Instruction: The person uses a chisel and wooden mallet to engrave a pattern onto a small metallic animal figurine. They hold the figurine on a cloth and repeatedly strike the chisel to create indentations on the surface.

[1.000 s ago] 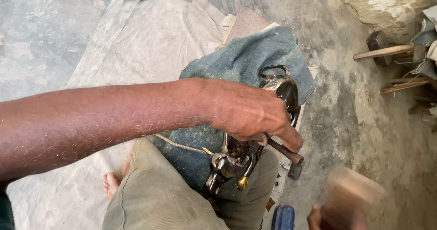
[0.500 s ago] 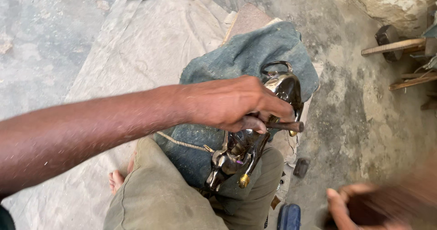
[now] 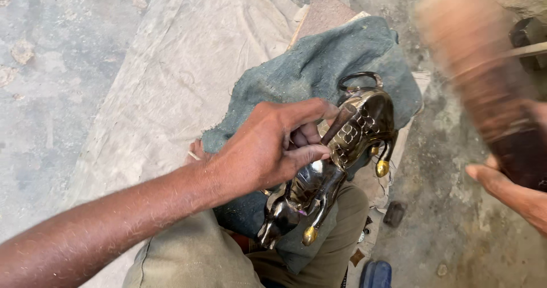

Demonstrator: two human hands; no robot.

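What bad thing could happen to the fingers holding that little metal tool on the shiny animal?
1. The left hand pinches a short punch against the dark metal animal figurine. The right hand holds a blurred wooden mallet raised above, so a poor swing might hit the fingers.
2. The figurine only rests on a blue-grey cloth over the lap, so it may slip.

Left hand [image 3: 259,151] bare, forearm uncovered to frame edge, no sleeve, no ring, no watch. Right hand [image 3: 513,191] bare too, partly cut off. Legs in olive-khaki trousers [image 3: 194,254], fabric creased.
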